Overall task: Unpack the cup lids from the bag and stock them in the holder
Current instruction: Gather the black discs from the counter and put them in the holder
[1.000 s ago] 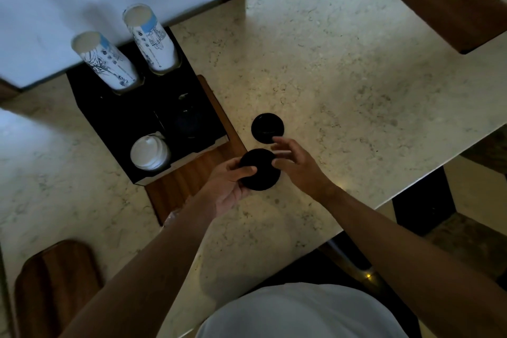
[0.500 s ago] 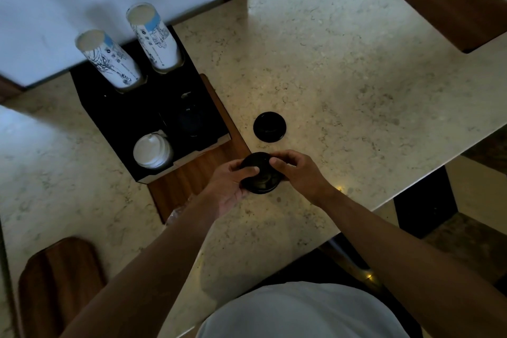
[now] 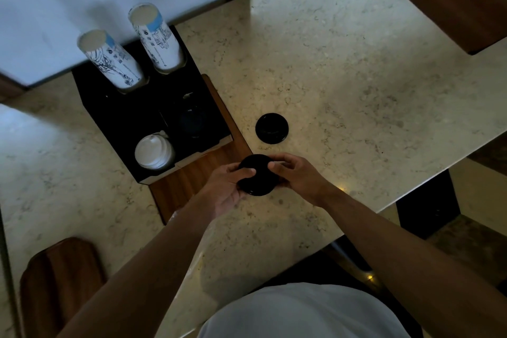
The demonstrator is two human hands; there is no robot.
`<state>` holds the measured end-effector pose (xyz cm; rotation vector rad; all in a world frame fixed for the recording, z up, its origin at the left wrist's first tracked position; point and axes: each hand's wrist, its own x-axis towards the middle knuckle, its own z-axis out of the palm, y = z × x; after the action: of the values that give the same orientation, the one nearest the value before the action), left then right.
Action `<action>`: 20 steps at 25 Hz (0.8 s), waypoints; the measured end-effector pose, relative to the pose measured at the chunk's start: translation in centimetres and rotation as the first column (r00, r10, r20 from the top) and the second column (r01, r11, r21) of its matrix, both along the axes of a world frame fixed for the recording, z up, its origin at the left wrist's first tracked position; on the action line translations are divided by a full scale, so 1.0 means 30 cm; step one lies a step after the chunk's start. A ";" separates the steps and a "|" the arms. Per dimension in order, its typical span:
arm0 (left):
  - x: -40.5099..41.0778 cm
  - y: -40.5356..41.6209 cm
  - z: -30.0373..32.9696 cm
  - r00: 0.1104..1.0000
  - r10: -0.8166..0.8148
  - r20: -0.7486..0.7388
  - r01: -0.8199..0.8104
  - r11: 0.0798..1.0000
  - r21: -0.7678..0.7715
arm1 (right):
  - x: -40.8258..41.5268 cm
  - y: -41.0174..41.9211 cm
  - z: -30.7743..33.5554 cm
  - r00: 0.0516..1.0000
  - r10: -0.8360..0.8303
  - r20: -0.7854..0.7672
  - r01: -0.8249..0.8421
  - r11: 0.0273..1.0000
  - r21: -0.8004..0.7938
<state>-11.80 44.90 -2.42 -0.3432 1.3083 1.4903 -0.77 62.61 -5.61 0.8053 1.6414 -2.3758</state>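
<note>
So you've got a black lid (image 3: 256,175), or maybe a small stack of them, I can't tell in this light, pinched between both hands just above the tabletop (image 3: 343,68), right off the corner of the wooden board (image 3: 197,173). Your left hand (image 3: 227,186) has its thumb over the near-left edge and your right hand (image 3: 297,174) has fingers (image 3: 277,164) closed on the right rim, so both are gripping the same piece. Another loose black lid (image 3: 271,128) sits on the tabletop just beyond your hands, apart from them. The black holder (image 3: 115,118) is up to your left on that board: two printed cup stacks (image 3: 131,56) at the back, white lids (image 3: 153,152) in the near-left slot, and something dark in the near-right slot (image 3: 192,123), probably black lids, though it's too murky to say. No bag clearly in view, just a hint of clear plastic under your left forearm. My read is you're mid-stocking, squaring up what's in your hands before it goes in. Next move is to carry it up and left to that dark near-right slot, keep it level, and drop it in centred so it nests. Then come back for the loose one.
</note>
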 end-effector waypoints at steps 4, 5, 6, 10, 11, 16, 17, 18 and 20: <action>-0.005 -0.012 -0.011 1.000 0.001 0.004 -0.001 1.000 0.004 | -0.009 0.005 -0.001 0.997 0.079 0.025 -0.079 0.997 -0.025; -0.007 -0.013 -0.015 1.000 -0.002 0.004 0.002 1.000 0.010 | -0.013 0.008 0.001 0.995 0.094 0.026 -0.093 0.995 -0.040; -0.009 -0.015 -0.018 1.000 -0.003 0.005 0.003 1.000 0.014 | -0.018 0.011 0.002 0.994 0.107 0.023 -0.105 0.993 -0.059; -0.017 -0.016 -0.036 0.999 0.036 -0.002 -0.036 0.999 -0.014 | -0.051 0.015 -0.002 0.987 0.158 0.034 -0.155 0.984 -0.086; -0.019 -0.015 -0.039 0.999 0.046 -0.012 -0.046 0.999 -0.026 | -0.060 0.015 -0.005 0.984 0.175 0.039 -0.173 0.983 -0.064; -0.048 -0.015 -0.058 0.989 0.149 -0.009 -0.149 0.987 -0.067 | -0.145 0.032 -0.029 0.984 0.167 0.065 -0.180 0.918 0.353; -0.050 -0.012 -0.058 0.987 0.163 -0.010 -0.164 0.984 -0.077 | -0.157 0.047 -0.036 0.992 0.080 0.097 -0.121 0.816 0.565; -0.058 -0.012 -0.061 0.983 0.184 -0.007 -0.184 0.979 -0.086 | -0.178 0.065 -0.047 0.994 -0.021 0.105 -0.064 0.672 0.738; -0.072 -0.013 -0.066 0.975 0.221 0.016 -0.219 0.971 -0.096 | -0.214 0.103 -0.061 0.990 -0.101 0.094 -0.039 0.449 0.893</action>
<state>-13.96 44.51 -4.39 -0.5835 1.3559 1.6046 -7.20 65.69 -7.42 1.0699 2.8328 -1.1995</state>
